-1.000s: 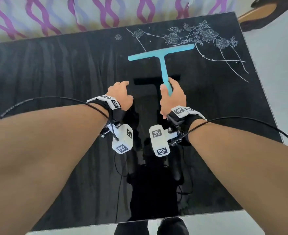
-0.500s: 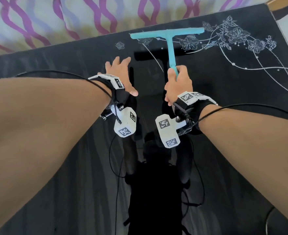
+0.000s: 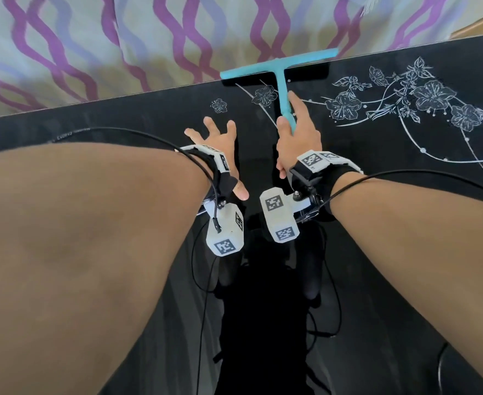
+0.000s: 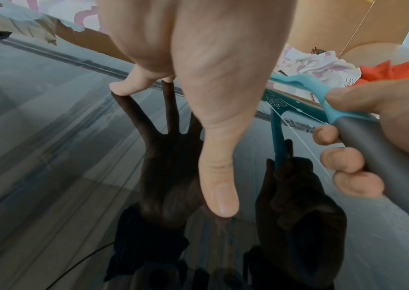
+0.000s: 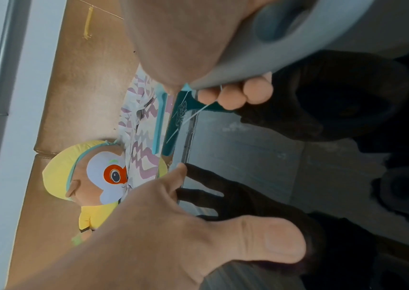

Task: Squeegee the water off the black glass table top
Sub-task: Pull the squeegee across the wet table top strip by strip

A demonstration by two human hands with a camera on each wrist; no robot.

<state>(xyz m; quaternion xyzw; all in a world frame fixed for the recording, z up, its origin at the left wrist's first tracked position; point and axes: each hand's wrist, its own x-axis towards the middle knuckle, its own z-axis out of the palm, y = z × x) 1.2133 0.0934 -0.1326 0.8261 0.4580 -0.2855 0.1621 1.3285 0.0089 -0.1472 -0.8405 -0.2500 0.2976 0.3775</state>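
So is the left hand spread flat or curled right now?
Spread: the left hand has its fingers splayed, tips touching the black glass table top, holding nothing.

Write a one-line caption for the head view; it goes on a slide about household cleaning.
Right hand pushes a turquoise squeegee to the black glass table's far edge, left hand spread on the glass.

A purple-waved cloth (image 3: 120, 44) lies beyond the table, with a yellow plush toy (image 5: 86, 176) and an orange fabric (image 4: 394, 70).

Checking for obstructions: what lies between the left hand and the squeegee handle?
Only bare black glass table top separates the left hand from the squeegee handle; the head view shows it.
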